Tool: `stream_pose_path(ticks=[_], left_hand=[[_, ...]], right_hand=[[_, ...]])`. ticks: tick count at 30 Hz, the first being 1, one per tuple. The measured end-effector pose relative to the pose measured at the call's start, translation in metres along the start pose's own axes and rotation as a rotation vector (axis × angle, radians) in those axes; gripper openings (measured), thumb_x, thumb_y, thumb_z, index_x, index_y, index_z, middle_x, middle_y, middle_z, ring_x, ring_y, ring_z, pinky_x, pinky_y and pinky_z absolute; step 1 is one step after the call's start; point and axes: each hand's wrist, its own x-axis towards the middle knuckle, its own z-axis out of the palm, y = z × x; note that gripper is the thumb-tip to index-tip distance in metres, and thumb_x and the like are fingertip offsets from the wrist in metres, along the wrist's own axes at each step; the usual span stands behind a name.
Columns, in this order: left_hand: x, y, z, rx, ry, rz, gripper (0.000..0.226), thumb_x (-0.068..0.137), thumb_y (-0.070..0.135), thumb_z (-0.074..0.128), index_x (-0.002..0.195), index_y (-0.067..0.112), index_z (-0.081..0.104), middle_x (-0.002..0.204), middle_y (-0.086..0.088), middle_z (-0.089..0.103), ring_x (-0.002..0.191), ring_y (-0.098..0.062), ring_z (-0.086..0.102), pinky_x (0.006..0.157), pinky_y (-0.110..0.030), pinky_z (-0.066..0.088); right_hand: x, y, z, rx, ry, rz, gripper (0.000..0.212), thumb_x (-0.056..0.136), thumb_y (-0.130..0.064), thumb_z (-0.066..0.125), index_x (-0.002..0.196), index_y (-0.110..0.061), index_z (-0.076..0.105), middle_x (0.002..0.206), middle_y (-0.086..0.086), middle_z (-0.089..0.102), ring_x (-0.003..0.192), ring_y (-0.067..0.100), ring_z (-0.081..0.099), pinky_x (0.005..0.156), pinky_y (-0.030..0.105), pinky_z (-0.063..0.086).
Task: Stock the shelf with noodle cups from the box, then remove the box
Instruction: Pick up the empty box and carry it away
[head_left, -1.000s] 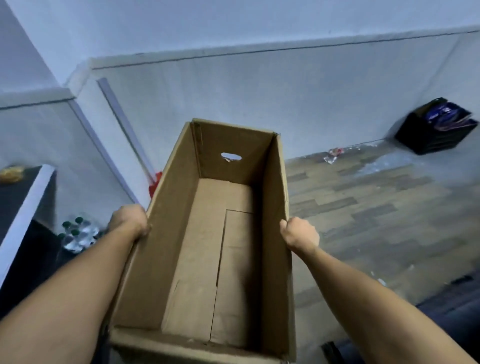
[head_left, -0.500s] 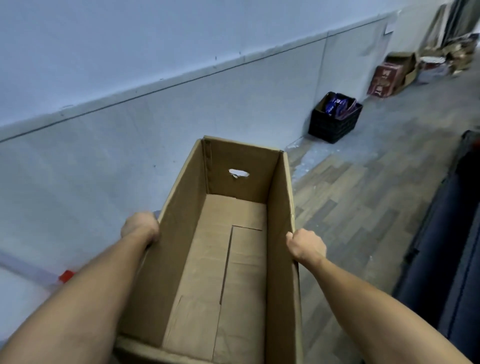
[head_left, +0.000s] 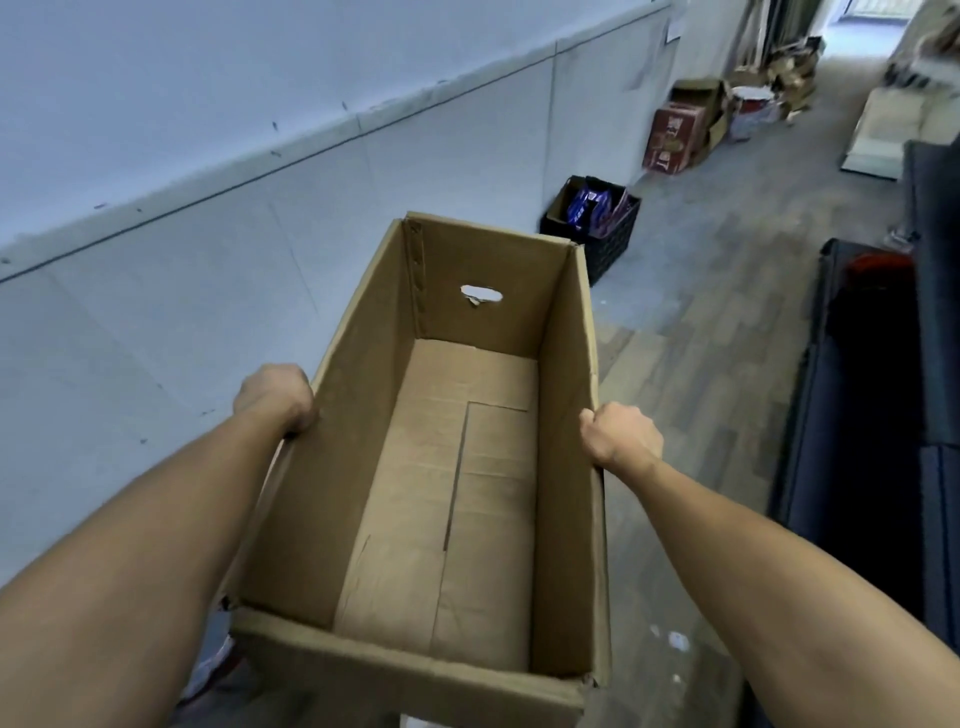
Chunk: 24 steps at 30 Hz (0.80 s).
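Head view: wood-pattern floor runs far between the pale wall, left, and a dark unit, right. Open-topped cardboard box is held centrally; left hand grips its left rim, right hand its right rim. Black crate stands just beyond, against the wall.

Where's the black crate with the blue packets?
In the head view the black crate sits on the floor against the wall, right of centre, just beyond the far right corner of the box.
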Motion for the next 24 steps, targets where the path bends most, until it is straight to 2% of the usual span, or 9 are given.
stream_pose_path(ticks=[3, 6, 10, 14, 18, 24], left_hand=[[0.083, 0.044, -0.020, -0.027, 0.012, 0.056, 0.027, 0.084, 0.030, 0.068, 0.100, 0.009, 0.063, 0.110, -0.015, 0.062, 0.101, -0.033, 0.060, 0.075, -0.031, 0.047], [0.156, 0.083, -0.048, -0.029, 0.013, 0.119, 0.020, 0.084, 0.028, 0.066, 0.085, 0.010, 0.058, 0.105, -0.017, 0.063, 0.096, -0.033, 0.061, 0.071, -0.031, 0.046], [0.242, 0.148, -0.089, -0.009, 0.023, 0.182, 0.024, 0.084, 0.024, 0.065, 0.073, 0.007, 0.051, 0.092, -0.016, 0.062, 0.082, -0.031, 0.056, 0.065, -0.031, 0.044], [0.319, 0.231, -0.120, 0.015, 0.054, 0.265, 0.020, 0.084, 0.023, 0.065, 0.082, 0.005, 0.058, 0.096, -0.018, 0.063, 0.085, -0.033, 0.059, 0.066, -0.031, 0.044], [0.383, 0.320, -0.137, 0.030, 0.059, 0.318, 0.023, 0.083, 0.020, 0.064, 0.070, 0.006, 0.052, 0.098, -0.020, 0.063, 0.089, -0.036, 0.060, 0.066, -0.031, 0.044], [0.466, 0.443, -0.167, -0.042, 0.013, 0.299, 0.017, 0.080, 0.013, 0.067, 0.070, 0.005, 0.057, 0.079, -0.015, 0.063, 0.067, -0.028, 0.056, 0.056, -0.030, 0.042]], right_hand=[[0.079, -0.022, -0.013, 0.002, 0.025, 0.026, 0.045, 0.094, -0.039, 0.035, 0.108, -0.007, 0.064, 0.118, 0.020, 0.062, 0.107, 0.037, 0.058, 0.088, 0.037, 0.046], [0.148, -0.043, -0.033, -0.005, 0.050, 0.047, 0.045, 0.096, -0.040, 0.035, 0.109, -0.007, 0.064, 0.117, 0.019, 0.062, 0.106, 0.037, 0.058, 0.088, 0.038, 0.046], [0.234, -0.058, -0.062, 0.008, 0.078, 0.097, 0.046, 0.095, -0.039, 0.035, 0.112, -0.006, 0.063, 0.120, 0.021, 0.060, 0.109, 0.038, 0.057, 0.089, 0.038, 0.045], [0.321, -0.054, -0.084, 0.032, 0.102, 0.179, 0.046, 0.095, -0.039, 0.036, 0.113, -0.006, 0.062, 0.122, 0.020, 0.060, 0.112, 0.038, 0.056, 0.091, 0.037, 0.045], [0.414, -0.037, -0.101, 0.044, 0.098, 0.215, 0.045, 0.094, -0.037, 0.036, 0.113, -0.005, 0.062, 0.122, 0.020, 0.059, 0.112, 0.038, 0.056, 0.091, 0.037, 0.045], [0.552, -0.013, -0.143, 0.053, 0.087, 0.250, 0.045, 0.094, -0.036, 0.035, 0.114, -0.005, 0.061, 0.122, 0.021, 0.059, 0.111, 0.039, 0.056, 0.091, 0.038, 0.045]])
